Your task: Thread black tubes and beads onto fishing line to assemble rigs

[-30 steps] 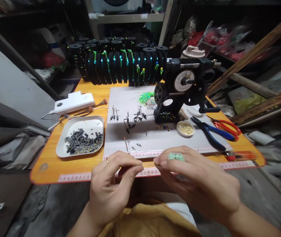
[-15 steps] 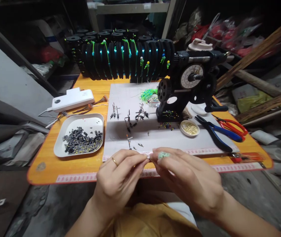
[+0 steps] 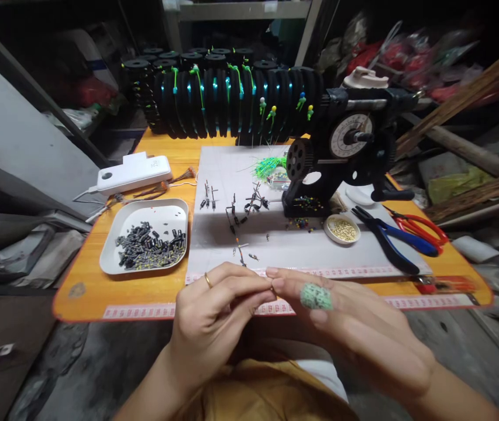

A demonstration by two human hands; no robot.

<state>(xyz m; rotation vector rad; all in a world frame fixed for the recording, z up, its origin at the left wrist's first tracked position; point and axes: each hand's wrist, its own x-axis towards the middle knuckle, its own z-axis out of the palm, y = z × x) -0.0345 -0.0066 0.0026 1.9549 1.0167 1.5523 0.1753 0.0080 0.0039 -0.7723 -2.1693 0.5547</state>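
Note:
At the table's front edge, my left hand [image 3: 218, 310], with a gold ring, pinches thumb and forefinger together on something too small to make out. My right hand [image 3: 358, 330] has its fingers stretched out and its thumb apart; a green speckled wrap [image 3: 316, 297] covers part of one finger. One right fingertip touches the left fingertips. Just beyond them on the pale board [image 3: 214, 245] lie a thin dark piece with orange parts [image 3: 240, 252] and a small metal piece [image 3: 253, 256]. Further back are several clusters of black cylinders on thin stems [image 3: 255, 202].
A white tray [image 3: 109, 266] of small black parts stands left, near a white power bank [image 3: 133, 174]. Behind is a black cranked machine [image 3: 310, 193] beside a row of black spools [image 3: 227, 105]. A dish of gold bits [image 3: 330, 235], blue-handled pliers [image 3: 389, 240] and red-handled pliers [image 3: 429, 227] lie right.
My right hand has moved right and its fingers have straightened out of a pinch. My left hand keeps its pinch. The whole view has shifted slightly.

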